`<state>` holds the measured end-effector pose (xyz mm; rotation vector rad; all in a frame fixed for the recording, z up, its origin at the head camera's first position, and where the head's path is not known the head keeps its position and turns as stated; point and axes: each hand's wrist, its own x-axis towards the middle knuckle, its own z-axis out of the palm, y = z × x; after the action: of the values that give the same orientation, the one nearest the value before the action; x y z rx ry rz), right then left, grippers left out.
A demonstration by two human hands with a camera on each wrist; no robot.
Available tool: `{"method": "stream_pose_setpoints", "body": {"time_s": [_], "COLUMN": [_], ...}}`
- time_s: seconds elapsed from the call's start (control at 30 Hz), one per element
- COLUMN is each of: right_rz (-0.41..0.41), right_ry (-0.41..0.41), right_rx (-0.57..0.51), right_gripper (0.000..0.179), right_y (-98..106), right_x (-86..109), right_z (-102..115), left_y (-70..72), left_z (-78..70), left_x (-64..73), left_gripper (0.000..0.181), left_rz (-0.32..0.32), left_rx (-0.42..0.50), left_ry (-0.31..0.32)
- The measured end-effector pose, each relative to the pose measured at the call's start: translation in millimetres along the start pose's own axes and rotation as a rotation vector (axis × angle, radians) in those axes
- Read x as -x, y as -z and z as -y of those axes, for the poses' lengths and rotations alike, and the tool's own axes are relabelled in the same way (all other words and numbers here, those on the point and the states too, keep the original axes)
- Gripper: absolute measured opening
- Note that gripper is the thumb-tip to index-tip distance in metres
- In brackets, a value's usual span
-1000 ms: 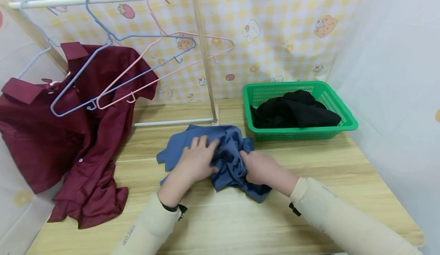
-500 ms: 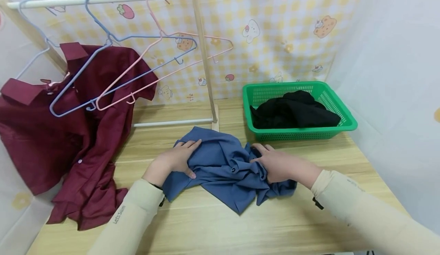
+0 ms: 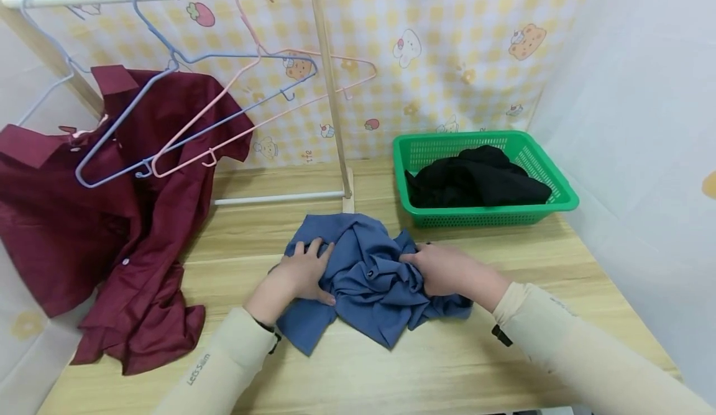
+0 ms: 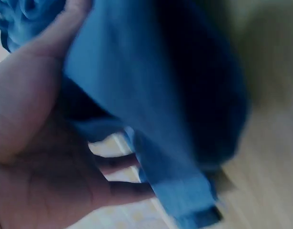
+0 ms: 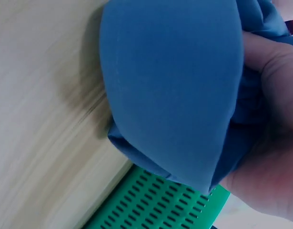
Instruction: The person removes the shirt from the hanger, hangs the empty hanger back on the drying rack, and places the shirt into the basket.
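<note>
A crumpled blue shirt [image 3: 363, 241] lies bunched on the wooden table, a dark button showing near its middle. My left hand [image 3: 298, 275] rests on the shirt's left part with fingers spread. In the left wrist view, blurred cloth [image 4: 132, 90] passes across that palm, and two fingers reach out straight beneath it. At the shirt's right side, my right hand [image 3: 447, 270] grips a bunch of the fabric. Up close in the right wrist view, a smooth fold [image 5: 170, 90] hangs beside the right thumb, and the other fingertips are hidden by cloth.
Behind the right hand stands a green basket [image 3: 486, 212] holding black cloth [image 3: 481, 176]. At left, a rack [image 3: 330, 86] carries a blue hanger [image 3: 240, 54], a pink hanger [image 3: 235, 86] and a maroon shirt [image 3: 168, 110] whose lower part spreads onto the table [image 3: 419, 378].
The blue shirt was bunched between both hands, then pulled wider. My left hand moved left, then slightly back right; the right hand shifted right and keeps its grip. A shirt corner now points forward at left.
</note>
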<state>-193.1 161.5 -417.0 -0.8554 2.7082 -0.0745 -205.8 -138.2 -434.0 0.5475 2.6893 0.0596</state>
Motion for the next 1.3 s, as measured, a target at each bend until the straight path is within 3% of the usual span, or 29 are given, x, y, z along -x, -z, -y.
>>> {"method": "stream_pose_setpoints", "body": {"time_s": [0.17,0.33,0.43,0.63,0.8,0.9,0.97,1.13,1.2,1.3], "right_rz": [-0.022,-0.062,-0.098,-0.162,-0.249,-0.293,-0.288,-0.127,-0.057,-0.014], "right_ry": [-0.05,-0.116,-0.111,-0.019,0.041,0.018,0.014,0.075,0.093,0.117], "right_rx": [-0.041,-0.186,-0.243,-0.272,-0.226,-0.166,-0.122,-0.083,-0.089,-0.099], "right_gripper": [0.077,0.127,0.143,0.139,0.111,0.102,0.106,0.124,0.124,0.121], "right_y": [-4,-8,-12,-16,-20,-23,-25,-20,-16,-14], "right_x": [-8.2,-17.6,-21.3,-22.5,-20.1,-19.2,-17.2,-4.0,0.8,3.3], "right_z": [8,18,23,28,29,27,24,13,10,8], "left_y": [-5.6,-2.0,1.2,1.3,-3.8,-5.7,-6.8,-13.5,-17.4,-22.5], "left_z": [-32.3,-54.7,-62.9,-74.6,-78.4,-77.4,-75.4,-63.7,-57.5,-51.5], "left_x": [10.0,8.6,5.0,-1.8,0.2,4.5,7.3,12.8,15.7,21.6], "left_gripper": [0.139,0.142,0.138,0.13,0.093,0.081,0.084,0.102,0.105,0.103], "left_rz": [0.074,0.108,0.118,0.084,0.018,0.012,0.013,-0.022,-0.058,-0.103], "left_rx": [0.107,0.187,0.206,0.163,-0.004,-0.052,-0.051,0.045,0.057,0.035], "left_ry": [0.006,-0.07,-0.121,-0.226,-0.284,-0.263,-0.231,-0.126,-0.083,-0.046]}}
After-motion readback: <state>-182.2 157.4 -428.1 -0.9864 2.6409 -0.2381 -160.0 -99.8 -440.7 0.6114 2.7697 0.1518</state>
